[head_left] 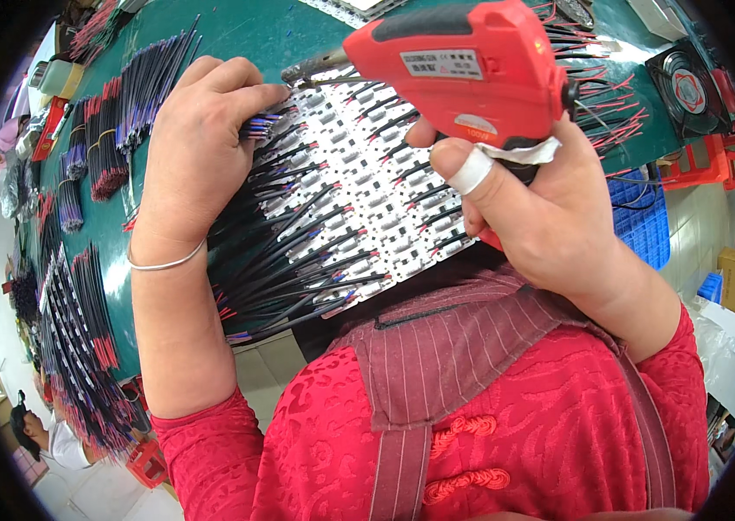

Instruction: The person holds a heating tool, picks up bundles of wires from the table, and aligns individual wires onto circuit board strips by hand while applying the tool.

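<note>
Green table point(255, 35) — glue gun point(463, 69) in right hand point(541, 217); nozzle beside left hand point(198, 148)

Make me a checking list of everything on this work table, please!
Surface: green table, mostly covered.
Job's things: red glue gun; white panel of small parts with black wires attached.
Clutter: wire bundles in rows; small fan; red stool.
Grippers: left hand presses wire ends on the panel; right hand grips the gun, thumb taped.
Cables: loose red and black wires.
Surroundings: blue crate; another person lower left.
</note>
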`<state>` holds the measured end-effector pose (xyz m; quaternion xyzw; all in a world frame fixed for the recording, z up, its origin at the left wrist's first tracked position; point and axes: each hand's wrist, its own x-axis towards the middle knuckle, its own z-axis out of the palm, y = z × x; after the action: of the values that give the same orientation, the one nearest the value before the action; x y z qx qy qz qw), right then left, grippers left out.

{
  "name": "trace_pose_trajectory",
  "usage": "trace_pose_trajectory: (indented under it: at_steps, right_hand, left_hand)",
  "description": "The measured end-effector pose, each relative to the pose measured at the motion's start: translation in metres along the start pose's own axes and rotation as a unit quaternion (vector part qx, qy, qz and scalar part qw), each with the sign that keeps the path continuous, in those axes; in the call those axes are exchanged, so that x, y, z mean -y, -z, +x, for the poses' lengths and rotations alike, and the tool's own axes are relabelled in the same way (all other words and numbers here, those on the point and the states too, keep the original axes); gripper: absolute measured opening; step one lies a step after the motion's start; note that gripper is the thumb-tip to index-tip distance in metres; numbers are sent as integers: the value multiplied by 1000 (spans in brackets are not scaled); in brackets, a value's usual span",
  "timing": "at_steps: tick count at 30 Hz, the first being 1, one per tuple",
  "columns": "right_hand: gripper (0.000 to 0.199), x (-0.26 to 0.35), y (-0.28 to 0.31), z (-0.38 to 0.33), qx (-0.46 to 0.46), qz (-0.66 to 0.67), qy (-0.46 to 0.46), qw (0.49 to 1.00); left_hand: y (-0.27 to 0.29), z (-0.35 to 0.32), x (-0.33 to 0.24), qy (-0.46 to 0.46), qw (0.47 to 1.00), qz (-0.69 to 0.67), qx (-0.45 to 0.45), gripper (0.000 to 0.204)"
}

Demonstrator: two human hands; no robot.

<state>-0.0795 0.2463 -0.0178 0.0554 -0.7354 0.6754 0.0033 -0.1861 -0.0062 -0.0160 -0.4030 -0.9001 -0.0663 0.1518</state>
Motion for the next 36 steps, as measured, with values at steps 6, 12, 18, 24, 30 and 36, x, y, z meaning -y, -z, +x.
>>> trace_pose_trajectory:
  at_steps: [6, 12, 18, 24, 30, 36]
  right_hand:
    - [24, -3, 0, 1, -14, -34, 8, 999]
    - [28, -2, 2, 2, -4, -58, 21, 998]
    - [25, -7, 0, 2, -30, 20, 42, 998]
    - [27, -2, 9, -5, -19, 18, 34, 999]
    - [30, 0, 13, -16, -10, 40, 35, 999]
    - [30, 4, 15, -30, -13, 50, 14, 999]
  left_hand:
    - [-1, 1, -1, -7, 1000, 6, -15, 32]
    - [-2, 0, -3, -1, 1000, 20, -8, 31]
    - [-2, -1, -4, 13, 1000, -1, 6, 45]
    - [-2, 0, -7, 15, 1000, 10, -2, 32]
    - [-3, -7, -6, 29, 999, -11, -11, 35]
    - [11, -12, -10, 57, 986, -77, -136, 47]
